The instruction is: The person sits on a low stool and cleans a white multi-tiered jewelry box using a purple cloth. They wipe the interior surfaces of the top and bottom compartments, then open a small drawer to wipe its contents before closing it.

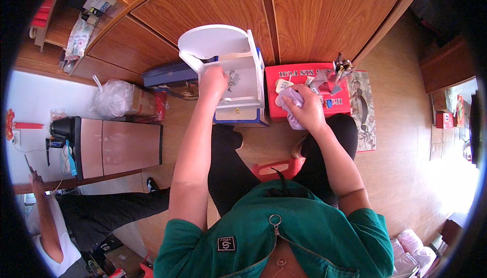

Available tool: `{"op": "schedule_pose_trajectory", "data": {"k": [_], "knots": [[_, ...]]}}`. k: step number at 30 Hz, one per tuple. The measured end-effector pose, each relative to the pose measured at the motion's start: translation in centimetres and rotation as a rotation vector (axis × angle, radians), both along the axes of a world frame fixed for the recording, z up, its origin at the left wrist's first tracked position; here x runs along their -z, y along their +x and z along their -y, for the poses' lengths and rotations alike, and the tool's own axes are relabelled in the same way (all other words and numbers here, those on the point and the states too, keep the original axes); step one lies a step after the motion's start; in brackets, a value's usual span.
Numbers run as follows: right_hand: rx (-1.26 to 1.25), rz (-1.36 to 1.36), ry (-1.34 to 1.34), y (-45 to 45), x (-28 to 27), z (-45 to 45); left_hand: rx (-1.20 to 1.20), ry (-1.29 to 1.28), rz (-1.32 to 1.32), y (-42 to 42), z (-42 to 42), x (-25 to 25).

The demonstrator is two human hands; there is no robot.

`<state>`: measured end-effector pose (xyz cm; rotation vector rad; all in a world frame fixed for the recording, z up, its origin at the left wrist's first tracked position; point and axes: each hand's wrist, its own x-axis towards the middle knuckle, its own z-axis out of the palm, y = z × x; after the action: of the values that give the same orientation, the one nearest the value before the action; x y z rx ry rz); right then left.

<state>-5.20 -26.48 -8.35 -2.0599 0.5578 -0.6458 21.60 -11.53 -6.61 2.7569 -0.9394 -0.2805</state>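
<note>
A white box-like shelf unit or small drawer stand (259, 76) with a rounded panel stands before me. My left hand (214, 82) reaches into its top, fingers curled down; whether they grip anything is hidden. Beside those fingers lies a small metal chain-like item (231, 81). On the right, my right hand (309, 105) holds a crumpled light purple cloth (295, 116) over a red box (277, 113) with printed lettering. White round-edged pieces (283, 85), a small tube and a clear bag (325, 82) with slim items lie on that box, close to my right hand.
Wooden cabinet doors (213, 8) rise behind. At left are a dark blue case (167, 75), a white plastic bag (114, 97) and a pinkish cabinet (125, 147). Another person (57, 236) sits at lower left. A patterned mat (365, 126) lies right of the red box; a red stool (291, 167) is beneath me.
</note>
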Motion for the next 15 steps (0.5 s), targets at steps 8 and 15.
{"op": "schedule_pose_trajectory", "data": {"k": [8,15], "knots": [[-0.017,-0.027,-0.026,0.1,0.8,-0.1,-0.046,-0.049,-0.05,-0.6,0.3,3.0],[-0.046,-0.056,0.002,0.5,0.4,-0.5,0.036,-0.019,-0.271,0.6,0.6,2.7]]}}
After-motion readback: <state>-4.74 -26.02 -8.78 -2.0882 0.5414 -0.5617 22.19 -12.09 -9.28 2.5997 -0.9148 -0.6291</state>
